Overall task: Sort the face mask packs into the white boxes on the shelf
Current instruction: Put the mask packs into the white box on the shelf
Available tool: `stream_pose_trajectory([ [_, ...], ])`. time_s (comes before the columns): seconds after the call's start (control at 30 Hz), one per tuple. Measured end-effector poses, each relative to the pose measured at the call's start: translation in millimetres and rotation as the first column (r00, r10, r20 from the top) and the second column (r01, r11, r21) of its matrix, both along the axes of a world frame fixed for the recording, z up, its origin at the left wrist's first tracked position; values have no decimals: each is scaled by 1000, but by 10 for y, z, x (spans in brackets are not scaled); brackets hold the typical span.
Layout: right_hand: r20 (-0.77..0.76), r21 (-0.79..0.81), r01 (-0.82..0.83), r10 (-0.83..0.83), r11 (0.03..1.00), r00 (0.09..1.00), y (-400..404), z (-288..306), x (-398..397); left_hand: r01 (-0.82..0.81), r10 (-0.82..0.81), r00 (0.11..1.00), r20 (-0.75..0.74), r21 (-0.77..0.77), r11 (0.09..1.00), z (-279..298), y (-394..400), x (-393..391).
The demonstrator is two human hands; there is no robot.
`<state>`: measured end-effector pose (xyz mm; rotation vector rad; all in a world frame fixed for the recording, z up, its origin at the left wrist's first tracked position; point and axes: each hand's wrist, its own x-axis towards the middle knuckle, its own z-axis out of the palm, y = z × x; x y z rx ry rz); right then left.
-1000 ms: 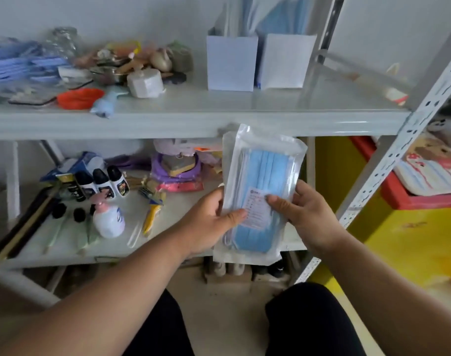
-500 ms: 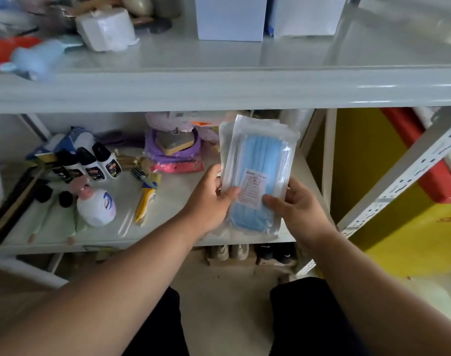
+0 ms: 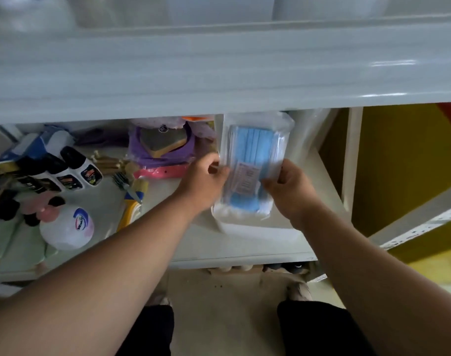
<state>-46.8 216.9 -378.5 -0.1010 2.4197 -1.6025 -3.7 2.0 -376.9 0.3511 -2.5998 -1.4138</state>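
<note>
We hold clear plastic pack of blue face masks upright over lower white shelf, under upper shelf edge. Our left hand pinches pack's left edge; our right hand grips right edge. White round bottle lies well left.

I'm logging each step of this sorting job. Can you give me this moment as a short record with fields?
item held: face mask pack, blue masks in clear wrap
left hand: grips the pack's left edge
right hand: grips the pack's right edge
pack position: upright, in front of the lower shelf
white boxes: not clearly in view
placed yet: no
</note>
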Motion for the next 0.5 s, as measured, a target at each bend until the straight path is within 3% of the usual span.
stream_pose_trajectory([
  [0.17,135,135,-54,36,989,990,-25,-403,-13,13,2,986,165,-91,996,-486,-36,73],
  [0.5,82,210,-31,13,977,997,-112,-416,-30,-116,128,979,159,-82,990,-667,130,235],
])
